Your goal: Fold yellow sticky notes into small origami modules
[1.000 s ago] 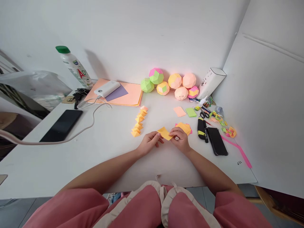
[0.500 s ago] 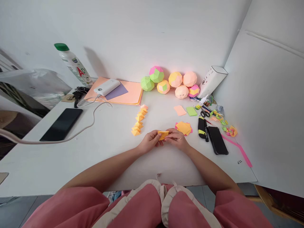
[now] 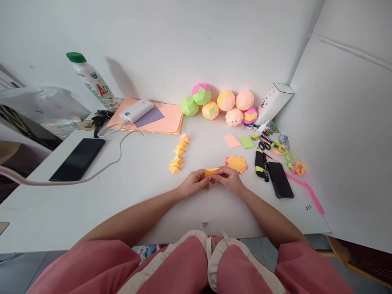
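Between both hands is a small orange sheet of paper (image 3: 210,172), partly bent over. My left hand (image 3: 193,183) pinches its left side, and my right hand (image 3: 229,179) pinches its right side and lower edge. Some fingertips are hidden behind the paper. Just beyond my right hand lies a stack of orange paper squares (image 3: 237,163) with pink ones underneath. A row of folded orange paper pieces (image 3: 179,155) runs away from me, beyond and left of my left hand.
Paper balls (image 3: 201,94) sit along the wall. Peach (image 3: 232,141) and green squares (image 3: 246,142) lie mid-table. At right are scissors (image 3: 263,145), a yellow-black cutter (image 3: 260,163) and a phone (image 3: 280,179). At left are a dark tablet-like slab (image 3: 78,159), a power bank (image 3: 137,111) and a bottle (image 3: 97,85).
The orange paper has tilted and its visible face looks narrower, with the upper edge curving. My fingers have shifted slightly along it; both hands still grip it.
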Available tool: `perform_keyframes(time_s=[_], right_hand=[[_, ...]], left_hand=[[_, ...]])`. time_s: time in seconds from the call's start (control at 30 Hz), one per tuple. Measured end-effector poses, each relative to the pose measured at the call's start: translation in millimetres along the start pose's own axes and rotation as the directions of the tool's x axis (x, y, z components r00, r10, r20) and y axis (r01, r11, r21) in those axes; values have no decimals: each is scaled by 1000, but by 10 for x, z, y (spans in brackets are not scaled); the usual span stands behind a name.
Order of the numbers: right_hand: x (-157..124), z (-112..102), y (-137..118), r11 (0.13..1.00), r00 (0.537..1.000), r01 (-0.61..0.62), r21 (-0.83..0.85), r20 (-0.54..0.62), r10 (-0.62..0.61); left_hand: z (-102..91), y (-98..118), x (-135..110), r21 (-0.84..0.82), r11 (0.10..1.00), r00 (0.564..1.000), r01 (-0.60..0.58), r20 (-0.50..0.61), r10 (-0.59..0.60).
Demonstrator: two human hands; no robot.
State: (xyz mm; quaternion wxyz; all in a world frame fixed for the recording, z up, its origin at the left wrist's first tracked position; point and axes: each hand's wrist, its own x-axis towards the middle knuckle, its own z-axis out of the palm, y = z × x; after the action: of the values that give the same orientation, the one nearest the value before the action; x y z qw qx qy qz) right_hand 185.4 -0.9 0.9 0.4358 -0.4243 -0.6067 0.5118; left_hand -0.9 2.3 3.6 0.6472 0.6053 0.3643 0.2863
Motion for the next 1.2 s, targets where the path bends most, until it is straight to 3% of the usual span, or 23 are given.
perform_keyframes(time_s=[0.2, 0.33, 0.57, 0.8, 0.93, 1.2], right_hand=[[-7, 4, -25, 973, 985, 149, -179, -62, -162], [-7, -5, -79, 976, 990, 90, -200, -91, -110], [-20, 8, -76, 995, 999, 9, -102, -31, -12], [0, 1, -24, 988, 993, 94, -124, -56, -101], [9, -3, -41, 981, 992, 74, -182, -84, -90], [1, 15, -60, 992, 996, 27, -121, -78, -37]], left_hand=[[-7, 23, -12, 37, 999, 1000, 26, 10, -26], [-4, -3, -6, -15, 999, 999, 32, -8, -32], [-5, -81, 27, -77, 997, 997, 3, -72, -9], [-12, -89, 32, -89, 996, 999, 8, -53, -13], [-8, -81, 29, -101, 995, 999, -14, -32, 10], [-18, 14, -4, -30, 999, 997, 40, -68, -42]])
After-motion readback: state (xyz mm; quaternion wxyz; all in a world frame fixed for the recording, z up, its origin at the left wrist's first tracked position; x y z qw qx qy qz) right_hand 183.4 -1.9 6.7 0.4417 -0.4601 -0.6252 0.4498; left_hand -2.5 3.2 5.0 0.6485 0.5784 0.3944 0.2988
